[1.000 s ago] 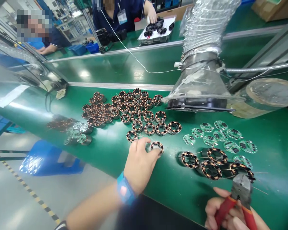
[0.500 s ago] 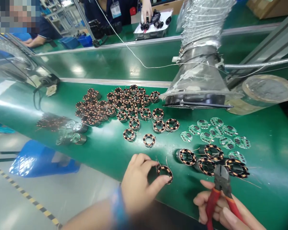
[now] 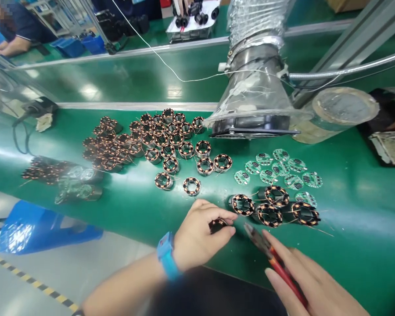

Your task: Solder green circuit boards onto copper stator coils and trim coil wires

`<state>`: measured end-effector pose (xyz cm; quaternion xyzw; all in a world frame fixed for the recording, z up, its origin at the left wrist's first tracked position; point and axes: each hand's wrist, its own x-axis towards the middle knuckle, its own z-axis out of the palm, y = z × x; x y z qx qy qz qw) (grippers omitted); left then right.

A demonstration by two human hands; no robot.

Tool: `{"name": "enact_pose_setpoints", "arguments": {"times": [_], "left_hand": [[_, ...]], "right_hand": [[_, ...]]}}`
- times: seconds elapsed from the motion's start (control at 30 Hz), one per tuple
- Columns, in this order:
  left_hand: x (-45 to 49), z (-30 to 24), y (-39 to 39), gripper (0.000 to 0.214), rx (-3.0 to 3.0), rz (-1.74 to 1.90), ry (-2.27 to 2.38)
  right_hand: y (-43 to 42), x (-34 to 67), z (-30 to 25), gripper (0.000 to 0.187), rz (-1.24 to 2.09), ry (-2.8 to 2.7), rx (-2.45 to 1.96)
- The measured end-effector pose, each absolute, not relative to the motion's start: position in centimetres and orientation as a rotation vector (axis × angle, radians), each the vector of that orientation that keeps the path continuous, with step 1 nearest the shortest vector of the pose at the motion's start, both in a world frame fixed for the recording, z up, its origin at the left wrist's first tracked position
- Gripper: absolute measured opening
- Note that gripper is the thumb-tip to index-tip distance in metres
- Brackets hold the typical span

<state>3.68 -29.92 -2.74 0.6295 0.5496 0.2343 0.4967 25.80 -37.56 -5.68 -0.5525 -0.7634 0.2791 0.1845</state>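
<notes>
The left hand [image 3: 200,232] is gripping a copper-wound stator ring [image 3: 217,225] between thumb and fingers, which half hide it, apparently just above the green bench [image 3: 349,228]. The right hand [image 3: 303,281] is clasping red-handled diagonal cutters [image 3: 276,263], tips pointing toward four wound stators [image 3: 269,206].

2 hands [image 3: 197,232], 1 pr side cutters [image 3: 266,251], 10 green PCBs [image 3: 267,176], 4 stator coils [image 3: 269,215] on rt, 1 held coil [image 3: 217,225]
</notes>
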Motion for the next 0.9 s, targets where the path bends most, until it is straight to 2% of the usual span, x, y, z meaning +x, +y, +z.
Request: {"name": "enact_pose_setpoints", "arguments": {"times": [0.1,0.2,0.9], "left_hand": [[3.7,-3.0,-30.2,0.022,1.502,0.616,1.324],[3.6,-2.9,-30.4,0.022,1.477,0.628,1.315],[3.3,-3.1,-30.5,0.021,1.45,0.677,1.301]], "right_hand": [[-36.8,25.0,-5.3,0.048,0.363,-2.364,-1.549],[-36.6,24.2,-5.3,0.049,0.167,-2.426,-1.551],[-36.6,23.5,-5.6,0.05,0.221,-2.443,-1.516]]}}
